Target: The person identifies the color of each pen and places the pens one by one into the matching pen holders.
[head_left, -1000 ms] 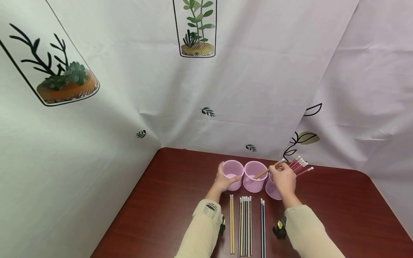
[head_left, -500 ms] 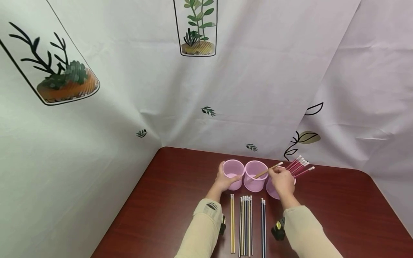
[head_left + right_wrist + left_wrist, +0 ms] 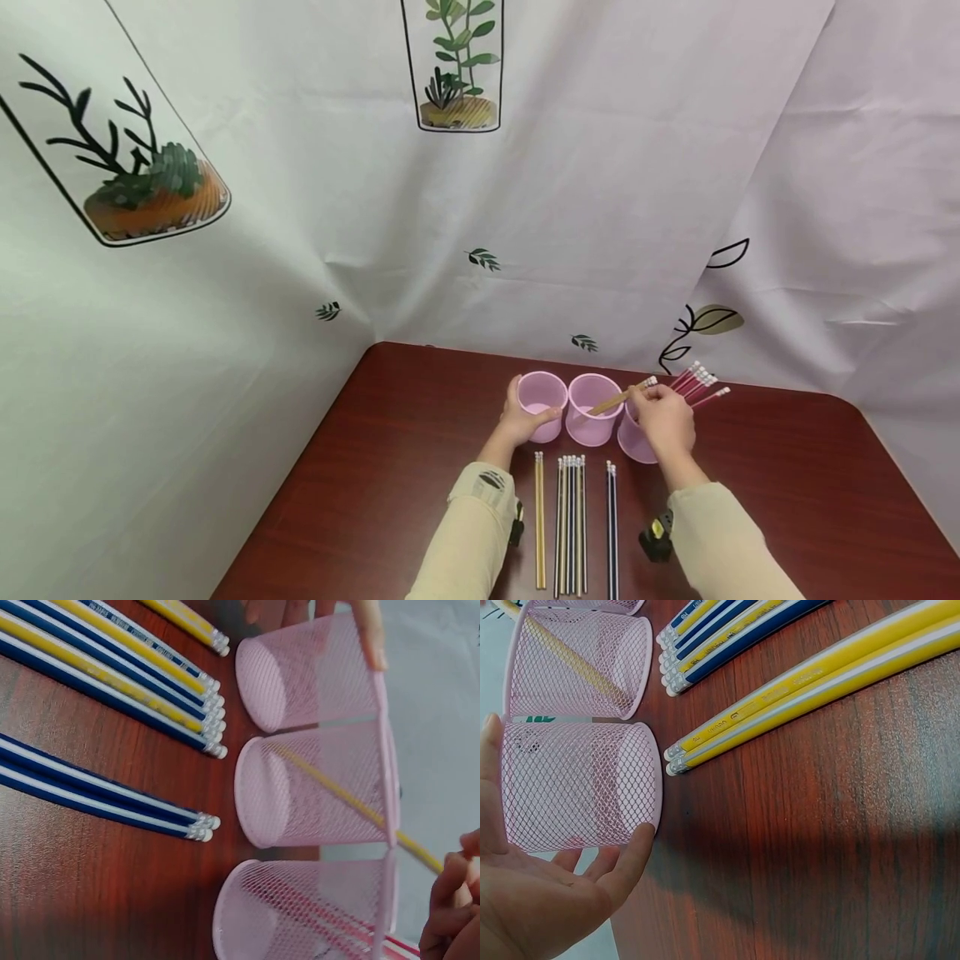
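My left hand (image 3: 522, 419) holds the left pink mesh pencil cup (image 3: 577, 787), its thumb across the near side and fingers around the outside. The middle pink mesh cup (image 3: 589, 432) stands beside it. Between the fingertips of my right hand (image 3: 666, 423) is a yellow pencil (image 3: 341, 793), pinched near its eraser end. This pencil slants down into the middle cup, its lower end near the bottom. Partly behind my right hand is the right pink mesh cup (image 3: 633, 443), which contains several red pencils (image 3: 697, 384) with white erasers up.
Two yellow pencils (image 3: 540, 521), a row of several blue and yellow pencils (image 3: 572, 525), and two blue pencils (image 3: 612, 529) lie on the dark red wooden table (image 3: 360, 500) in front of the cups. A printed white cloth (image 3: 420, 292) hangs behind the table.
The yellow pencil has dropped slightly, its eraser end lower than a second ago. My right hand has shifted a little to the right along it. The left hand stays on its cup.
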Motion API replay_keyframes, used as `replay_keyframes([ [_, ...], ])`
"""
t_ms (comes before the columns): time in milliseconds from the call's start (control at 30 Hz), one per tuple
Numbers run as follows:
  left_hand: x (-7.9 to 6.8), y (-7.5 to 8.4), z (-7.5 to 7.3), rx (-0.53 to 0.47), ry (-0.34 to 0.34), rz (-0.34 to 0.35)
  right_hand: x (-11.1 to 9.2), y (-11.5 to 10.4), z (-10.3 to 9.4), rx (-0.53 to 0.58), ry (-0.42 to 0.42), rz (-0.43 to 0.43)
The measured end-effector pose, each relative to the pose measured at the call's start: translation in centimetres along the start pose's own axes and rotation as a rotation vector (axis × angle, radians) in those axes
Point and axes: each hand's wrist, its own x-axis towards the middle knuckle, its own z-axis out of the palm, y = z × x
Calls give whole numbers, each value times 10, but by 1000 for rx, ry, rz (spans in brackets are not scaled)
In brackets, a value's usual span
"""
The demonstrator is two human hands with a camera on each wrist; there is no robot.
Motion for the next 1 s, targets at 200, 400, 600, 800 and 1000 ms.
replay_keyframes([
  [200,-1,0,0,3,2,1,-14,-5,4,52,-36,-239],
  [400,-1,1,-1,-2,2,-7,-34,11,23,9,-354,-342],
  [600,-1,1,0,-8,0,-16,-56,37,50,-158,-464,-406],
  [800,-1,1,0,-3,-3,-15,-67,47,63,-262,-449,-422],
  [1000,0,1,0,-11,-6,-26,-71,45,68,-354,-396,-455],
])
